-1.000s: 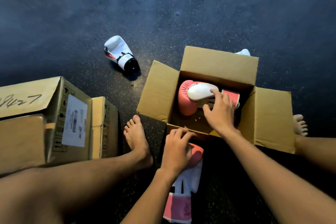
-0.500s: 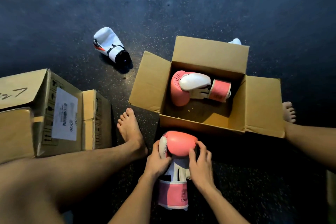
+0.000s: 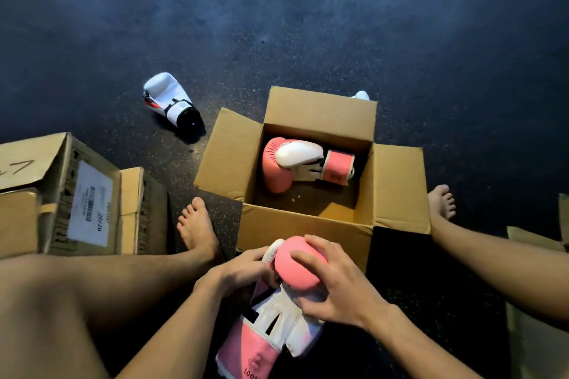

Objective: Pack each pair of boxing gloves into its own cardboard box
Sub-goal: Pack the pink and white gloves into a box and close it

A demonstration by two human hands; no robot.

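Both hands are on the pink-and-white padded boxing glove (image 3: 300, 269): left hand (image 3: 243, 271) curled round its thumb side, right hand (image 3: 338, 289) cupped over the rounded fist. Its long axis runs away from the person, cuff nearest, fist aimed straight at the near wall of the open brown cardboard box (image 3: 308, 231) just beyond on the dark speckled floor (image 3: 308, 40). The matching pink glove (image 3: 277, 172) lies crosswise inside by the far wall, fist left, cuff right. The near half looks free, so a lift forward and a sideways turn seem called for.

We grip the glove (image 3: 294, 271) from both sides: our left hand (image 3: 246, 269) curls round its left edge, our right hand (image 3: 341, 292) spreads over its top, thumb beneath.
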